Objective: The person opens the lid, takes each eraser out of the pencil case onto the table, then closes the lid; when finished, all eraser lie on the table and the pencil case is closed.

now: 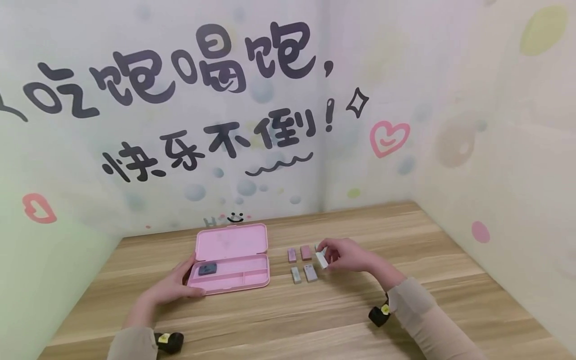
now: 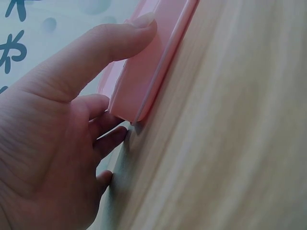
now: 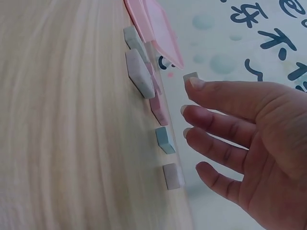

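Note:
A pink pencil case [image 1: 256, 287] lies open on the table, its lid tilted back toward the wall and a dark eraser [image 1: 207, 269] in its rear compartment. My left hand [image 1: 168, 289] grips the case's left end. In the left wrist view the thumb lies on the pink wall [image 2: 144, 81], with fingers around the end. My right hand [image 1: 345, 255] pinches a small pale eraser [image 1: 322, 259]; mostly hidden by the thumb, the eraser [image 3: 190, 75] shows only an edge in the right wrist view. Beside this hand lie a purple eraser [image 1: 292, 255] and a pink eraser [image 1: 306, 252].
Nearer the front are a grey-green eraser [image 1: 295, 275] and a lavender eraser [image 1: 310, 273]. In the right wrist view, a blue eraser [image 3: 165, 140] and a greyish eraser [image 3: 171, 176] lie near the right hand. A printed wall [image 1: 288, 195] stands behind the wooden table [image 1: 279, 325].

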### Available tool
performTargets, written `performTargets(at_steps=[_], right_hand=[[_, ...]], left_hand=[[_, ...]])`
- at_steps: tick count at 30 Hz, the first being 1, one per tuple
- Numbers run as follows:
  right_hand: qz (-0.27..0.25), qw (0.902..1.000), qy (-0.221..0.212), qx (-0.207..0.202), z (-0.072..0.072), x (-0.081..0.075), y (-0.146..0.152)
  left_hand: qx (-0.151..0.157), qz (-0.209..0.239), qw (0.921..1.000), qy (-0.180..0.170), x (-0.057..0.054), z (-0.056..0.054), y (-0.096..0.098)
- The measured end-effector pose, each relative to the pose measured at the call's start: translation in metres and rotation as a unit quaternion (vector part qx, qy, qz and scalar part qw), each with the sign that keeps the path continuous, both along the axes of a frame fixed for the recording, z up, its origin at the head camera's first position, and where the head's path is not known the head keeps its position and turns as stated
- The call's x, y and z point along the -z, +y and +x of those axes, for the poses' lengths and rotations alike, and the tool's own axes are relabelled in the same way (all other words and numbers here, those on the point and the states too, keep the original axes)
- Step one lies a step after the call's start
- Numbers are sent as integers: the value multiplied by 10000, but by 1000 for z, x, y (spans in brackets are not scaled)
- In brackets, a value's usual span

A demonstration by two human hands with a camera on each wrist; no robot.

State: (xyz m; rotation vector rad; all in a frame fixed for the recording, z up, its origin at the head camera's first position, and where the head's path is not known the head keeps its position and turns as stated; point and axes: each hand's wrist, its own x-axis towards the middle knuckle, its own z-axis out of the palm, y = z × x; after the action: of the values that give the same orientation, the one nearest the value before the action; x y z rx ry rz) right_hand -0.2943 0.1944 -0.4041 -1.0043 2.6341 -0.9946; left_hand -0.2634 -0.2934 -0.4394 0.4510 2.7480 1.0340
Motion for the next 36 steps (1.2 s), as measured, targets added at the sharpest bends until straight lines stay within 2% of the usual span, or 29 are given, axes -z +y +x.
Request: performTargets(at_steps=[13, 24, 36], right_hand=[[249, 9997, -59, 38, -5, 15, 3], [297, 9987, -348, 204, -2, 23, 5], [430, 9985, -171, 308, -3, 26, 4]], left_hand=[[-16, 9, 10000, 66, 2, 4, -3], [-17, -41, 10000, 16, -1, 0, 0], [4, 56, 10000, 58, 0, 0, 0]])
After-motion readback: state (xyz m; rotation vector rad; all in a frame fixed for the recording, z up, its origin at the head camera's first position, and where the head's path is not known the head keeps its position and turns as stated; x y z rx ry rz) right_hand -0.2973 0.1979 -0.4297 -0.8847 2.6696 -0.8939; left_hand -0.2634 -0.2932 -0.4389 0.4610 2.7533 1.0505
